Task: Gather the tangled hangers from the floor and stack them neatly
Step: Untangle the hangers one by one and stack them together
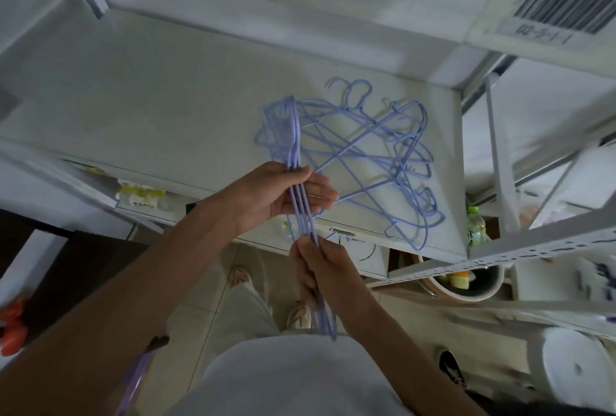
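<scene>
- Head view, looking straight down: a white shelf [166, 109] fills the middle, and everything here is placed against it.
- On the shelf's right half lies a tangle [383, 162] of lilac wire hangers, hooks and arms crossed over one another, reaching to the shelf's near right corner.
- Over the shelf's near edge, a bundle [293, 162] of several hangers is held together, bars side by side; its far end overlaps the tangle's left side, its near end reaches toward the person's body.
- Left hand [283, 192] is at the shelf's near edge, fingers curled round the bundle's middle, thumb on top.
- Right hand [320, 269] is just off the shelf's near edge, over the floor, fingers closed round the bundle's lower part.
- Below the shelf's right corner stands a green bottle [475, 225], and nearer, a round bowl [466, 285] with something yellow inside.
- Beneath the shelf edge, tiled floor [200, 302] shows, with the person's shoe [300, 315] on it.
- Beyond the shelf's far right, a barcode label [563, 9] is on a white surface.
</scene>
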Demonstrator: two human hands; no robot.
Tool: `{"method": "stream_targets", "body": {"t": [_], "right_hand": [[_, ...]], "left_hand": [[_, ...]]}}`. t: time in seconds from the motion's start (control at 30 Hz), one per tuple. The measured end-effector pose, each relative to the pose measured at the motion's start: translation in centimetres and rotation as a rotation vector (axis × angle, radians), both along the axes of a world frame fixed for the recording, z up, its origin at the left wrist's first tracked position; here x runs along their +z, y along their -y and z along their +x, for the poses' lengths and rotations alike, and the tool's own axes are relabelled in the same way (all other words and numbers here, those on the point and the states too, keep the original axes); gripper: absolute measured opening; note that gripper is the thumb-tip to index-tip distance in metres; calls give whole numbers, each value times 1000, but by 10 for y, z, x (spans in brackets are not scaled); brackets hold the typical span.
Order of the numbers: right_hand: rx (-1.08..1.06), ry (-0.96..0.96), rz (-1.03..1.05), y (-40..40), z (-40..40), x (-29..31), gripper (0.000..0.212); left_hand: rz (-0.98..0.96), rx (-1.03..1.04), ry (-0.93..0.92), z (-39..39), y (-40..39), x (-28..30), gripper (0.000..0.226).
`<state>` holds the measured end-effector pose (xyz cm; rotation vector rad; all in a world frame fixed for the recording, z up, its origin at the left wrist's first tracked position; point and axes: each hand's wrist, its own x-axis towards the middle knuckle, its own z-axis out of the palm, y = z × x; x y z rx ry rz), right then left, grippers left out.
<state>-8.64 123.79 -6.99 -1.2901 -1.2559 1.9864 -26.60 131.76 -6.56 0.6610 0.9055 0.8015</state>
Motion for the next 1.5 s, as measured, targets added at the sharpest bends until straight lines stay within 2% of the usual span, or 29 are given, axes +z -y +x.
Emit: {"method": "stream_targets", "body": {"t": [0.07, 0.17, 0.27, 0.37, 0.6, 0.7, 0.8, 0.87, 1.07, 1.13, 1.2, 1.33, 1.5], "right_hand": [[70, -61, -37, 7, 6, -2, 42], [138, -110, -68, 21, 10, -11, 45], [219, -204, -96, 28, 11, -14, 40], [243, -259, -89, 28, 17, -16, 35], [246, -285, -84, 26, 34, -29, 29], [204, -284, -82, 17, 52, -29, 30], [-29, -363, -94, -7, 79, -31, 38], [-178, -240, -42, -40, 102, -35, 35], [-346, 545, 319, -150, 155, -50, 16], [-336, 787, 457, -179, 156, -59, 19], [-290, 969, 510, -201, 150, -66, 24], [-144, 1141, 459, -226, 128, -79, 30], [-145, 1243, 612, -230, 118, -88, 17]], "left_hand": [[36, 32, -26, -4, -4, 5, 30], [-19, 101, 124, -10, -13, 12, 30], [-76, 37, 222, -20, -21, 16, 32], [-99, -26, 229, -29, -24, 19, 32], [-111, 59, 141, -6, -16, 13, 30], [-91, 92, 145, -6, -14, 15, 30], [-71, 108, 135, -11, -13, 19, 31], [-67, 100, 124, -15, -11, 22, 33], [-91, 77, 111, -15, 1, 23, 36], [-98, 67, 99, -14, 5, 24, 37], [-106, 73, 82, -13, 8, 25, 37], [-109, 94, 76, -15, 12, 28, 36], [-109, 113, 82, -22, 19, 28, 36]]}}
